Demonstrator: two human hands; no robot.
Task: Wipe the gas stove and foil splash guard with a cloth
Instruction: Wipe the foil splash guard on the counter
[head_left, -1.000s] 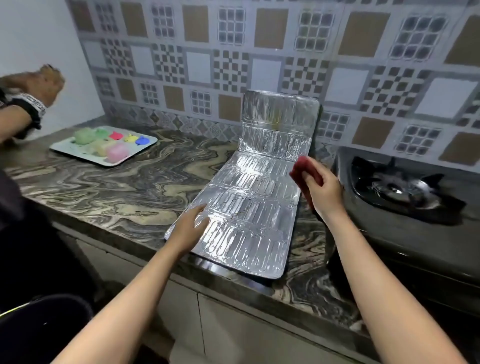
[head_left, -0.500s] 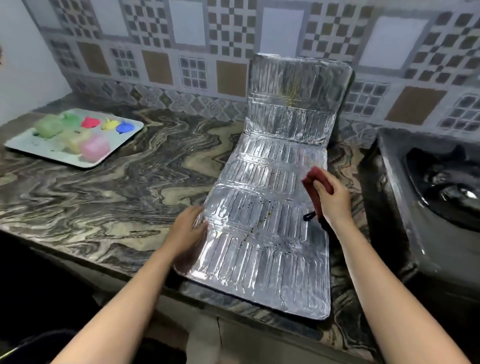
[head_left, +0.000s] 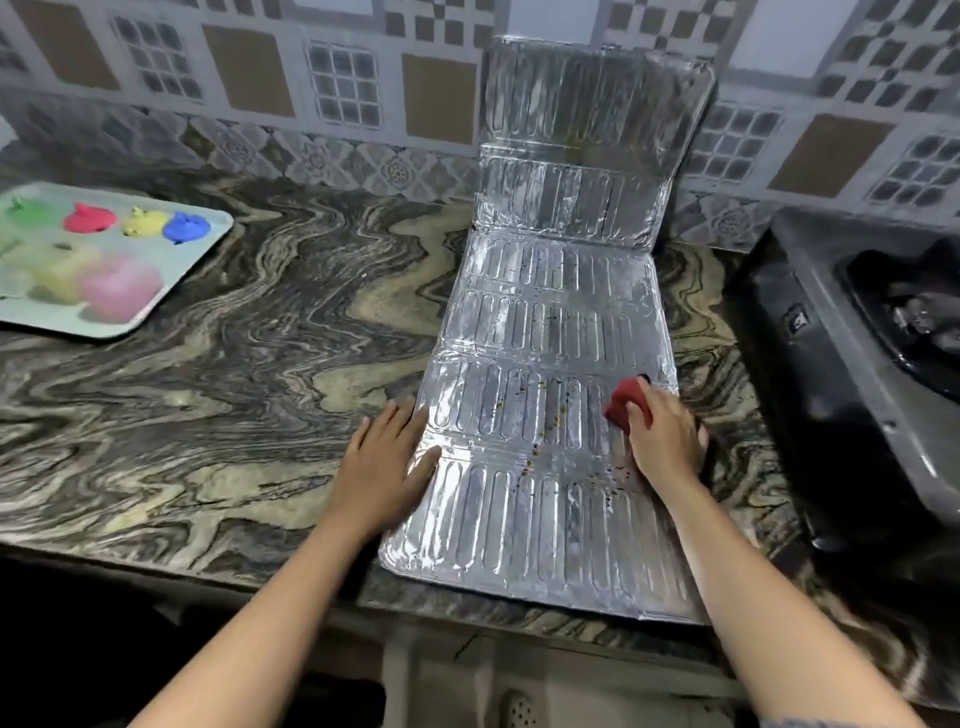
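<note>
The foil splash guard (head_left: 540, 519) lay on the counter (head_left: 260, 364) before you, its far panels leaning against the wall (head_left: 337, 93). A tray (head_left: 205, 249) sat well left of it and the gas stove (head_left: 852, 322) right. Your left hand (head_left: 382, 462) rested on its left edge, and your right hand (head_left: 665, 436) pressed the cloth (head_left: 626, 402) near its right edge.

- Soft, even light; weak shadows.
- White glare streaks the ribbed silver foil splash guard (head_left: 545, 322) between the left hand (head_left: 382, 467) and right hand (head_left: 662, 436).
- Far left of them, the pale rectangular tray (head_left: 176, 260) is blurred.
- Patterned wall tiles (head_left: 343, 88) bow at the edges.
</note>
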